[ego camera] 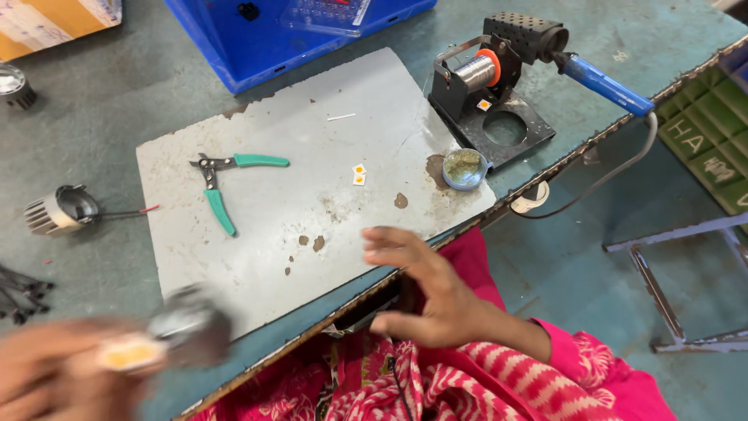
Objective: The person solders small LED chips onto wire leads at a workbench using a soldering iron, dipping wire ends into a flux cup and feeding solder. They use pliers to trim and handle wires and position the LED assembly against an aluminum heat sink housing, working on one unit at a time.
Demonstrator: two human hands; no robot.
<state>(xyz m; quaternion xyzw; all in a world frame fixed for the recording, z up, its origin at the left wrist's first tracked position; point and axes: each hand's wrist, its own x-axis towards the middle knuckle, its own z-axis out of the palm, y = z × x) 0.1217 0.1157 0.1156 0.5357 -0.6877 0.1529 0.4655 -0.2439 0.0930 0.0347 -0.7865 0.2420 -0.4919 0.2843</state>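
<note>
Left hand (47,374): blurred, closed round a grey lamp housing (191,323) with a yellow plate, low left
Right hand (421,292): fingers spread, holding nothing, at the bench edge
Progress: soldering iron (600,78) parked in stand, seemingly unused on this piece
Nearby: green-handled cutters (222,183), flux pot (465,168), second housing (58,210)
Obstacles: none seen

Beyond the right hand (436,300), teal-handled cutters (220,185) on a grey, brown-stained mat (312,156). Farther right, black stand (499,117), blue-handled soldering iron (604,84). Under the hands, pink-and-white patterned clothing (499,382). Dull green surface (101,101).
</note>
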